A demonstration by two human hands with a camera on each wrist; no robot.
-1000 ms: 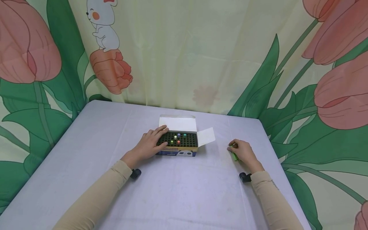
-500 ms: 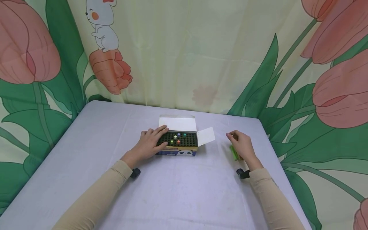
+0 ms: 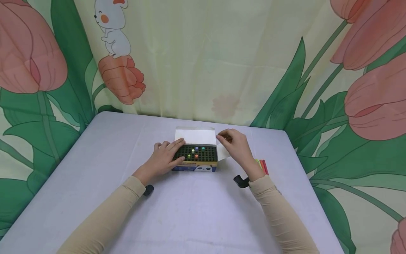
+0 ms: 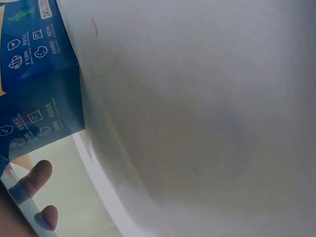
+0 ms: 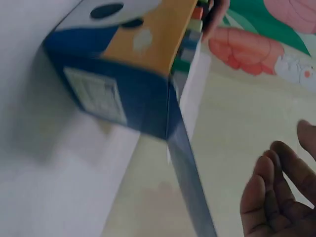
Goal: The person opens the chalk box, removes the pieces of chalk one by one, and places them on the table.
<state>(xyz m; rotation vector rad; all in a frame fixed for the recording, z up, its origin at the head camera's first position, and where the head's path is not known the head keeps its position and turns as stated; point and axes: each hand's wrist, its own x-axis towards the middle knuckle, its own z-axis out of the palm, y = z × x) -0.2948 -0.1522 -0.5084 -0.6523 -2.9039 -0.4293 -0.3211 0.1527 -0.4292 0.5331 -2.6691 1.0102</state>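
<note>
An open-topped blue and yellow box with a panda on its front stands mid-table. Its black insert has rows of holes, where several coloured stick ends show, including an orange one. My left hand rests over the box's left end, thumb at the front rim and fingers reaching the back rim. Beside the box's right end hovers my right hand, overlapping the side flap. In the right wrist view its fingers are loosely bent, thumb apart, with nothing visible between them.
Several thin sticks, among them a red one, lie on the white-covered table behind my right wrist. The box's white lid stands raised at the back, and a white flap sticks out right. A printed curtain hangs behind.
My right hand has left the sticks on the right and moved left to the box's right end, uncovering yellow-green and red sticks. My left hand stays on the box.
</note>
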